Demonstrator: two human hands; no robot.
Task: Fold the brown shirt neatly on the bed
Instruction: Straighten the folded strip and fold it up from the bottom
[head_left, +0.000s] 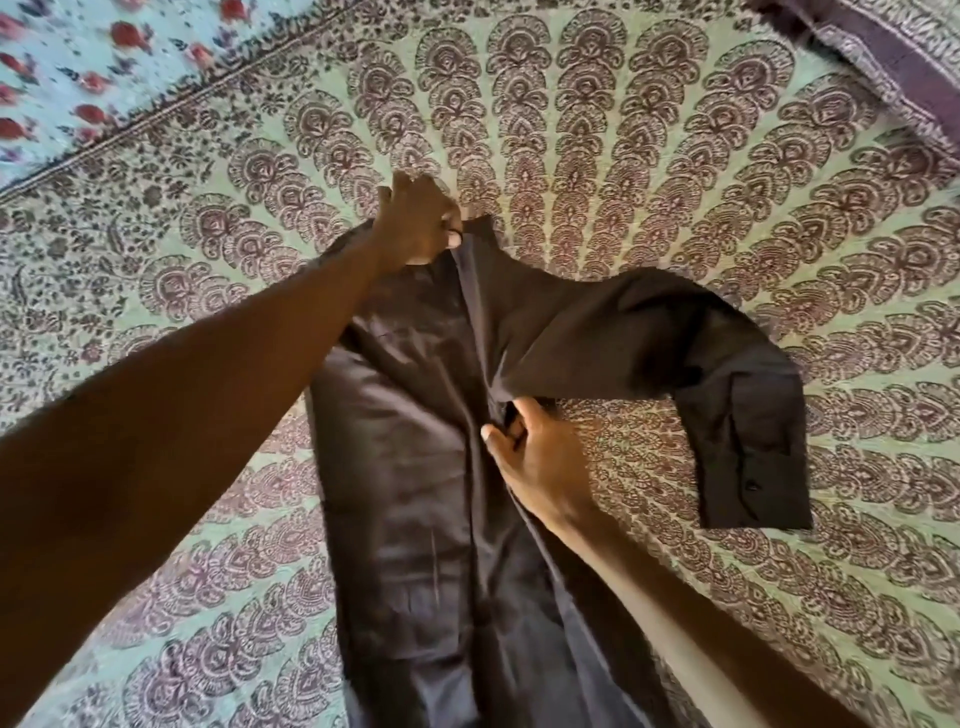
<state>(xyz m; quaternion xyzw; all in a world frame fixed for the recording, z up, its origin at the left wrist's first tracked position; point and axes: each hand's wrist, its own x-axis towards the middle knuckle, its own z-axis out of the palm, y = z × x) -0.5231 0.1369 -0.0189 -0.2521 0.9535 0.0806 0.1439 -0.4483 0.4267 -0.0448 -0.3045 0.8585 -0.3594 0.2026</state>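
Observation:
The dark brown shirt (415, 467) lies lengthwise on the patterned bedspread (675, 156), its body folded into a narrow strip. One long sleeve (727, 395) stretches out to the right and bends down, with the buttoned cuff at its end. My left hand (418, 223) reaches to the far end and grips the shirt at the collar. My right hand (535, 457) pinches the fabric at the shirt's right edge, just under where the sleeve starts.
A light blue sheet with red flowers (78, 78) lies at the far left. A dark purple patterned cloth (883, 52) crosses the far right corner. Bedspread surrounds the shirt on both sides.

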